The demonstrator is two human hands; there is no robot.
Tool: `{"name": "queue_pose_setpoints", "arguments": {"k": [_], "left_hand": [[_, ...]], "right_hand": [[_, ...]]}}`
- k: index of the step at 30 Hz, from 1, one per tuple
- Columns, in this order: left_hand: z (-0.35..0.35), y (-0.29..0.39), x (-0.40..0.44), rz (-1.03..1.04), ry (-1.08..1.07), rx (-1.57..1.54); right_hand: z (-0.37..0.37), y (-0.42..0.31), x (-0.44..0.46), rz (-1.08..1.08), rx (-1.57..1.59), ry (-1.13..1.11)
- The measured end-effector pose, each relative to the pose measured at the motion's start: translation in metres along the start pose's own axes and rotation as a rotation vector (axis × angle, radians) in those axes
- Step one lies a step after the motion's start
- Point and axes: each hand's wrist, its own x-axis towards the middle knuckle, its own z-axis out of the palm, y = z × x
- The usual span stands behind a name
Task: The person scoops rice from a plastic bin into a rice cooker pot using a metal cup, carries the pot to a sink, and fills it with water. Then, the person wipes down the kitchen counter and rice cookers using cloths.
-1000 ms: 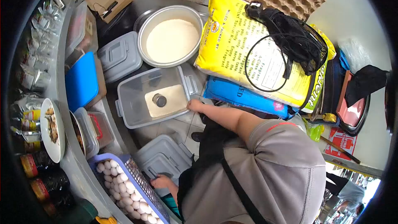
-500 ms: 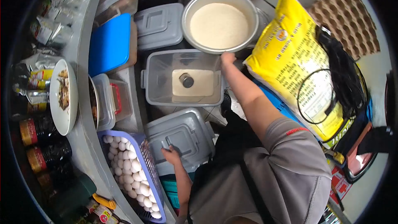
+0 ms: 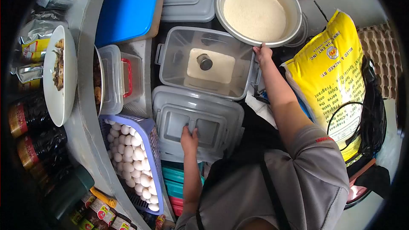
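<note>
Head view: we are holding a grey lid (image 3: 208,127) by its handle bar with our left hand (image 3: 189,141), the thumb and fingers narrowing around the bar. The lid is lying just beyond that hand and just beside a clear grey bin (image 3: 174,55), whose mouth it is leaving uncovered. Our right hand (image 3: 263,54) is reaching to the place where the rim of a metal pot (image 3: 293,12) is meeting our view of the bin's corner; the fingers are curling there, but from this angle we cannot tell whether they are gripping the pot, gripping the bin or only resting.

Inside the bin, to the left of our right hand, a pale grainy layer (image 3: 223,68) is covering the middle of the floor, and a dark round cup (image 3: 204,61) is standing in it. Just past the same hand, the pot is holding a much broader pale fill (image 3: 255,12). So the bin is standing open with some contents in it, the pot is carrying plenty, and the lid is lying off.

To the right of our right hand, a yellow sack (image 3: 324,68) is leaning near a brown egg tray (image 3: 379,55). To the left of our left hand, a purple basket (image 3: 153,145) is holding white eggs (image 3: 136,162), and a clear tub with a red handle (image 3: 134,76) is sitting above it. Farther left, a white plate (image 3: 49,85) is bearing some browned food (image 3: 59,66).
</note>
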Motion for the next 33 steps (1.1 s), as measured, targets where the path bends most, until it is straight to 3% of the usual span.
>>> {"name": "queue_pose_setpoints", "arguments": {"k": [6, 10, 12, 18, 21, 24, 27, 30, 33], "left_hand": [[0.005, 0.051, 0.024, 0.289, -0.01, -0.025], [0.05, 0.085, 0.08, 0.376, -0.015, -0.048], [0.064, 0.111, 0.111, 0.289, -0.115, -0.046], [0.093, 0.169, 0.171, 0.317, -0.055, -0.113], [0.113, 0.174, 0.19, 0.338, 0.097, -0.109], [0.107, 0.191, 0.192, 0.235, 0.038, -0.134], [0.108, 0.199, 0.204, 0.274, 0.061, -0.141], [0.099, 0.208, 0.203, 0.143, -0.03, -0.059], [0.095, 0.193, 0.209, 0.087, 0.015, 0.032]], "right_hand": [[0.004, 0.002, -0.003, 0.008, 0.107, -0.052], [0.008, -0.003, -0.006, 0.022, 0.078, -0.024], [0.01, -0.004, -0.009, 0.038, 0.083, -0.021], [0.016, -0.016, -0.02, 0.024, 0.175, 0.001], [0.022, -0.024, -0.03, -0.023, 0.193, -0.03], [0.029, -0.034, -0.036, -0.048, 0.2, 0.012], [0.033, -0.043, -0.036, -0.022, 0.203, 0.0], [0.035, -0.049, -0.041, 0.008, 0.184, 0.024], [0.034, -0.047, -0.039, 0.008, 0.196, -0.005]]}}
